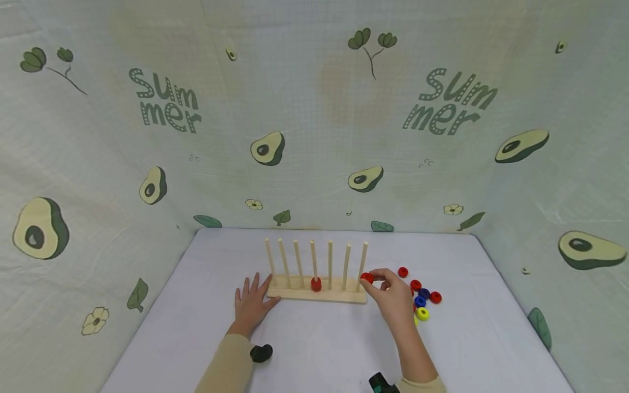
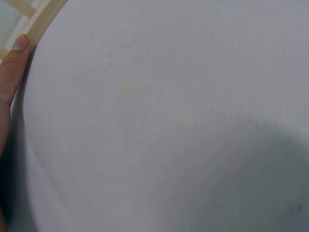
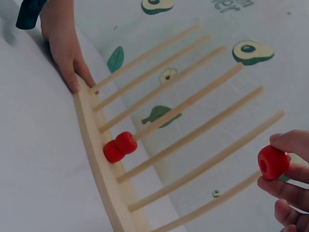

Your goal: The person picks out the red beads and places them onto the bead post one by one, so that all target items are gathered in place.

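A wooden peg rack (image 1: 316,295) with several upright dowels stands on the table. Two red beads (image 3: 120,147) are stacked at the foot of its middle dowel. My left hand (image 1: 251,304) lies with fingers spread at the rack's left end, the thumb (image 2: 18,55) along the base's front edge. My right hand (image 1: 395,298) pinches another red bead (image 3: 273,162) between thumb and fingertips, its hole showing in the right wrist view. In the head view this bead is close to the rightmost dowel (image 1: 362,259), low beside the rack's right end.
Loose red, blue and yellow beads lie right of the rack, partly behind my right hand, among them a yellow bead (image 1: 422,314) and a blue bead (image 1: 420,302). A printed cloth (image 1: 314,109) hangs behind and beside the white table (image 1: 314,349).
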Demonstrator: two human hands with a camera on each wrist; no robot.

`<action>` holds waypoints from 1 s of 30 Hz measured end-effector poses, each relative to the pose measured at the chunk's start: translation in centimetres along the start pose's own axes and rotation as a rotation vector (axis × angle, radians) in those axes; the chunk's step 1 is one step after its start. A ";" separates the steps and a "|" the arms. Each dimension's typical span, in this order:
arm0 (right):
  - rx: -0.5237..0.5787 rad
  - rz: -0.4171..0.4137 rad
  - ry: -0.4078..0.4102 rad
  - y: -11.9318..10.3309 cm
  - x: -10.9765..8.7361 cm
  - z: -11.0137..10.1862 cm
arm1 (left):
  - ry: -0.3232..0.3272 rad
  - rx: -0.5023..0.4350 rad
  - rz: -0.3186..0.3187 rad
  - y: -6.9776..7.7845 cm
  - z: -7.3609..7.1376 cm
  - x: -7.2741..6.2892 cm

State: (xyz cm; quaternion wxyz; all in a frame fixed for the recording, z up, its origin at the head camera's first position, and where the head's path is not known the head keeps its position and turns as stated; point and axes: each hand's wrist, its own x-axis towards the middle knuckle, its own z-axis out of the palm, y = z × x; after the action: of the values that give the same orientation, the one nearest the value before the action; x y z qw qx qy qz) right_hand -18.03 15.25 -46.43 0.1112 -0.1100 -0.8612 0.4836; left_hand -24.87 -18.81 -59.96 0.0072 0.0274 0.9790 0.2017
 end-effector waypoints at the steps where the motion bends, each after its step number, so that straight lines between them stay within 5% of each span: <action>1: 0.004 -0.018 0.002 -0.2 0.0 -0.1 | 0.001 -0.004 0.001 0.0 0.0 0.0; 13: 0.031 -0.181 0.006 -2.9 0.1 -0.3 | 0.068 -0.017 0.052 -0.2 0.0 -0.2; 30: 0.042 -0.373 -0.014 -7.0 0.9 0.8 | 0.025 -0.022 0.028 -0.1 -0.2 -0.4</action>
State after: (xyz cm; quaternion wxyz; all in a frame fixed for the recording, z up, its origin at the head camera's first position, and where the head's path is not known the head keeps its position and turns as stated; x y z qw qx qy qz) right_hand -19.68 11.35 -40.79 0.1952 0.0571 -0.8571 0.4733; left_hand -24.48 -19.05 -59.81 -0.0078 0.0385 0.9763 0.2127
